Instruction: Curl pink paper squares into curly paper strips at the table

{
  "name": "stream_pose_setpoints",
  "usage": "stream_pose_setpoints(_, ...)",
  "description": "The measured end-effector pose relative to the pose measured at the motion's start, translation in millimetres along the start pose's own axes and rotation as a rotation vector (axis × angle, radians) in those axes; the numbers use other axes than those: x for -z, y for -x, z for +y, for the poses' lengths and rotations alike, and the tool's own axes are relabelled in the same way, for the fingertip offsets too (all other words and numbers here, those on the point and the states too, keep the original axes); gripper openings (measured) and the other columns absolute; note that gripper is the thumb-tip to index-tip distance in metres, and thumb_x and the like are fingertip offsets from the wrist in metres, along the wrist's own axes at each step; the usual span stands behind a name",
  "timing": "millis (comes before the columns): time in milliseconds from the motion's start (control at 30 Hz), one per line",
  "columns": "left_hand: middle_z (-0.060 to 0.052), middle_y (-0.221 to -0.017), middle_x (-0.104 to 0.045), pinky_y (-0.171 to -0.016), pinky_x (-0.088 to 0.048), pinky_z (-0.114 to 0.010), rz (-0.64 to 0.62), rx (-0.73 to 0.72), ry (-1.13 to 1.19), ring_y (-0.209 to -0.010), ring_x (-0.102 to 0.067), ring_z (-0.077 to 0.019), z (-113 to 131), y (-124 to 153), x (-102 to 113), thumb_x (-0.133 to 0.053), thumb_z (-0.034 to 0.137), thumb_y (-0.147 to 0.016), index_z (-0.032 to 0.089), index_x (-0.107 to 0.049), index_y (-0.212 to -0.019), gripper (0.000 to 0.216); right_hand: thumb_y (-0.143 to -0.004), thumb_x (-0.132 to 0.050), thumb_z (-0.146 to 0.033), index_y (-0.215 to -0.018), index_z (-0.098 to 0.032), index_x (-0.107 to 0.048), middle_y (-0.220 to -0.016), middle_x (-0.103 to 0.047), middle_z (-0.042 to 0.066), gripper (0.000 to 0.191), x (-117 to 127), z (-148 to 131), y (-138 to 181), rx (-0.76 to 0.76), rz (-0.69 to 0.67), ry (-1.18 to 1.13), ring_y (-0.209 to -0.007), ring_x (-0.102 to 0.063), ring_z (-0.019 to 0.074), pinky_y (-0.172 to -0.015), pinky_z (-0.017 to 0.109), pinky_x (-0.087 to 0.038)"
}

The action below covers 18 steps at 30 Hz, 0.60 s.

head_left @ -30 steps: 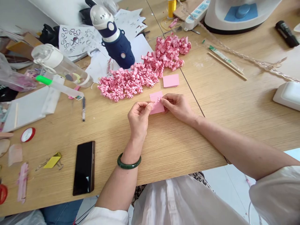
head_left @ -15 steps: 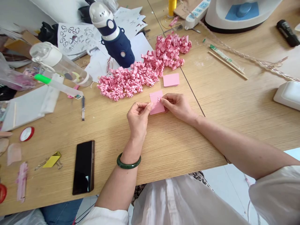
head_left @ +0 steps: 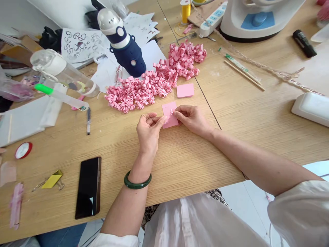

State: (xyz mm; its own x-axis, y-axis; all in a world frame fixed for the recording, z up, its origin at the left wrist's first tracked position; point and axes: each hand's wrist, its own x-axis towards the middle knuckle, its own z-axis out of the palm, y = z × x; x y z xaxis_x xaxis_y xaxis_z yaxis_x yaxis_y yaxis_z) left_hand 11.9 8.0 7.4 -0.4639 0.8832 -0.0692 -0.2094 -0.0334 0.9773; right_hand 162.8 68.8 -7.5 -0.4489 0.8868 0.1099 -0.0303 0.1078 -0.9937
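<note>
My left hand (head_left: 149, 132) pinches the lower edge of a pink paper (head_left: 167, 109) between thumb and forefinger. My right hand (head_left: 192, 118) nips a curled bit near its middle. The pink paper sits just above the table (head_left: 180, 161), in front of the curl pile (head_left: 140, 92) and near a spare square (head_left: 185, 90). I judge it light, thin and quick to crease or tear, so it wants fingertips at the edges and gentle pressure.

A light wood-grain surface (head_left: 180, 161) fills the view, a dark seam (head_left: 205, 99) running where two tabletops meet. Beyond its near edge shows a pale floor (head_left: 254, 206); the light is soft and even.
</note>
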Motion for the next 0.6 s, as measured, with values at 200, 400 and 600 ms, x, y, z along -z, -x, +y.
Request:
stream_pose_setpoints(200,0.004,-0.07,-0.07,-0.07,-0.053,-0.022,0.024,-0.023,-0.059,-0.064,-0.066,-0.008,1.9,1.0,-1.2,-0.092,0.016,-0.055,0.015,-0.059,-0.09,0.048,-0.088,-0.067,-0.054,-0.073,-0.016,-0.059,-0.065,-0.055,-0.001,0.041,-0.6,1.4,-0.2,0.03,0.002,0.013,-0.058,-0.048,0.0093,-0.052,0.024,-0.039)
stream_pose_setpoints(400,0.004,-0.071,-0.07,-0.073,-0.054,-0.024,0.012,-0.008,-0.059,-0.067,-0.067,-0.0086,1.6,1.0,-1.7,-0.091,0.016,-0.055,0.016,-0.059,-0.09,0.048,-0.091,-0.062,-0.044,-0.074,-0.016,-0.059,-0.066,-0.055,-0.001,0.033,0.5,0.5,0.0,0.03,-0.003,0.023,-0.06,-0.047,0.0097,-0.053,0.024,-0.039)
stream_pose_setpoints(600,0.005,-0.07,-0.07,-0.072,-0.054,-0.023,-0.002,0.008,-0.04,-0.066,-0.067,-0.0085,1.5,-0.8,-0.6,-0.092,0.014,-0.053,0.016,-0.058,-0.089,0.05,-0.091,-0.059,-0.039,-0.076,-0.015,-0.061,-0.067,-0.056,0.0,0.028,0.3,-1.5,0.4,0.017,-0.004,0.034,-0.061,-0.047,0.0102,-0.055,0.024,-0.04)
